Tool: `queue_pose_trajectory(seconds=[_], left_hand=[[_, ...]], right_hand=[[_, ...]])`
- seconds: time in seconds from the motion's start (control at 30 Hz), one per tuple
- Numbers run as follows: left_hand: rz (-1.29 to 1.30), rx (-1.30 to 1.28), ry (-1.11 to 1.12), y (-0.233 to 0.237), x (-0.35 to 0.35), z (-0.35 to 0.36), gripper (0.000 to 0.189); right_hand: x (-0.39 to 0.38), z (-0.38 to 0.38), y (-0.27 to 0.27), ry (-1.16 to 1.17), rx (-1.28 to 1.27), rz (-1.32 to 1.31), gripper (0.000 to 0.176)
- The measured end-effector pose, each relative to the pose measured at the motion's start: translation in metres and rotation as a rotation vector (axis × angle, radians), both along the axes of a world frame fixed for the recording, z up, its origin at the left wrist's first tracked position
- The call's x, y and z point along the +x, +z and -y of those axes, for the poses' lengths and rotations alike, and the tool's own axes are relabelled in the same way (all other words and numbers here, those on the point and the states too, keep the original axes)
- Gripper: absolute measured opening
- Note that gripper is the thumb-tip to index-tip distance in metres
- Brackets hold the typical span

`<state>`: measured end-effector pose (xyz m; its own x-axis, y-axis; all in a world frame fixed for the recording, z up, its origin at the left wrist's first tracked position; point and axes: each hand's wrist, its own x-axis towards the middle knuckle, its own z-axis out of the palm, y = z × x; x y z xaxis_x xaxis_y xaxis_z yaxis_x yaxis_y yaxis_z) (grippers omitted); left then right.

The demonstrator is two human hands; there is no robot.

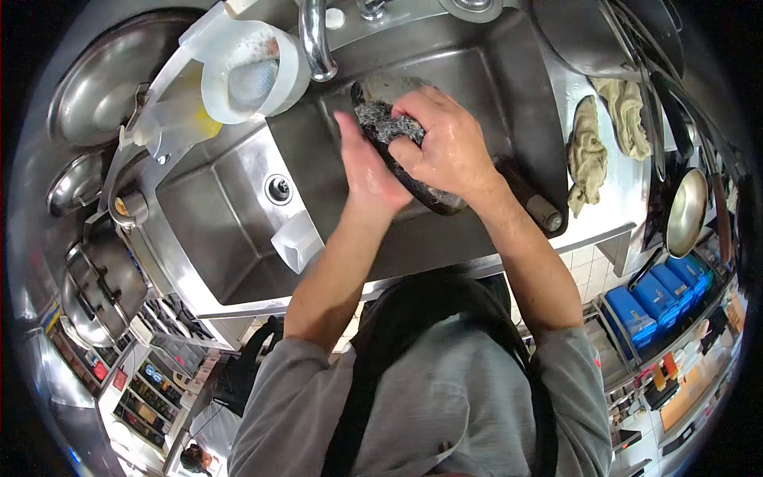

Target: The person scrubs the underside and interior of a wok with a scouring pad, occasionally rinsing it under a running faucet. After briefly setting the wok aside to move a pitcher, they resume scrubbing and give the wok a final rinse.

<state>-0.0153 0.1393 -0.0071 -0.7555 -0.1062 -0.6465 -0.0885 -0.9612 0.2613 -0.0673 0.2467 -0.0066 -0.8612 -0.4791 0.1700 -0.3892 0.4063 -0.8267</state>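
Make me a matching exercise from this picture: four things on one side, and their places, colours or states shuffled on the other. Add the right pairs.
Things:
1. Scrubber
2. Cloths
3. Tap
4. Bins

Places, colours or states:
A. Blue
B. Bunched up on the counter
C. Gripped in the right hand
D. Curved, shiny metal

Right pairs: 1-C, 2-B, 3-D, 4-A

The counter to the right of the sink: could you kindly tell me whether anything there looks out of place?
Only mildly: two cloths lie crumpled rather than folded on the counter. I see no spill there.
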Motion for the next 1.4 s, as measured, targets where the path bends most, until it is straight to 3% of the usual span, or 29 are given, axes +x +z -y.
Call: queue_pose_trajectory(seconds=[0.03, 0.1, 0.17, 0.3, 0.33, 0.37, 0.43, 0.5, 0.57, 0.67, 0.73, 0.87, 0.97, 1.03, 1.1, 1.23, 1.3, 1.33, 1.4], left_hand=[[-0.087, 0.093, -0.101, 0.003, -0.005, 0.010, 0.061], [-0.053, 0.024, -0.175, -0.029, -0.021, 0.029, 0.058], [-0.050, 0.124, -0.327, -0.060, -0.030, 0.039, 0.052], [0.022, 0.055, -0.194, -0.030, -0.036, 0.029, 0.038], [-0.310, 0.291, -0.309, -0.039, -0.034, 0.044, 0.036], [-0.304, 0.283, -0.311, -0.051, -0.035, 0.047, 0.036], [0.117, -0.196, -0.097, -0.029, -0.051, 0.036, 0.040], [0.119, -0.186, -0.077, -0.034, -0.048, 0.038, 0.040], [0.175, -0.268, 0.060, -0.034, -0.042, 0.023, 0.039], [0.153, -0.272, -0.036, -0.046, -0.033, 0.030, 0.039], [0.164, -0.292, -0.068, -0.040, -0.024, 0.032, 0.037], [0.183, -0.329, -0.057, -0.042, -0.031, 0.049, 0.037], [0.214, -0.420, 0.016, -0.040, -0.036, 0.056, 0.038], [0.235, -0.389, 0.013, -0.033, -0.034, 0.062, 0.036], [0.267, -0.450, -0.005, -0.043, -0.023, 0.073, 0.037], [0.263, -0.429, -0.089, -0.038, 0.016, 0.076, 0.042], [0.351, -0.480, -0.151, -0.036, 0.039, 0.075, 0.047], [0.256, -0.411, -0.184, -0.039, 0.053, 0.080, 0.050], [0.292, -0.398, -0.208, -0.040, 0.073, 0.092, 0.050]], right_hand=[[0.002, -0.003, 0.000, -0.008, -0.017, 0.017, 0.025], [-0.003, -0.004, -0.008, -0.018, -0.015, -0.016, 0.025], [-0.009, -0.005, -0.009, -0.040, -0.013, -0.052, 0.025], [-0.008, -0.004, 0.001, -0.047, 0.059, -0.043, 0.026], [0.001, -0.005, 0.002, -0.060, 0.019, -0.073, 0.025], [0.009, -0.004, 0.004, -0.073, -0.027, -0.106, 0.025], [0.025, -0.036, -0.024, -0.091, -0.053, -0.113, 0.026], [0.030, -0.064, -0.043, -0.338, -0.139, 0.324, 0.030], [0.023, -0.062, -0.045, -0.326, -0.090, 0.220, 0.030], [0.012, -0.025, -0.017, -0.190, -0.013, -0.060, 0.030], [0.021, -0.006, 0.004, -0.090, 0.014, -0.050, 0.029], [0.033, -0.026, -0.029, -0.165, -0.153, -0.091, 0.028], [0.047, -0.057, -0.078, -0.363, -0.250, 0.178, 0.030], [0.057, -0.075, -0.109, -0.492, -0.176, 0.625, 0.034], [0.068, -0.078, -0.152, -0.586, -0.263, 0.866, 0.038], [0.050, -0.068, -0.179, -0.532, -0.253, 1.000, 0.048], [0.031, -0.056, -0.194, -0.408, -0.108, 0.987, 0.059], [0.023, -0.048, -0.197, -0.341, -0.035, 0.977, 0.065], [0.016, -0.032, -0.197, -0.263, 0.055, 0.873, 0.060]])
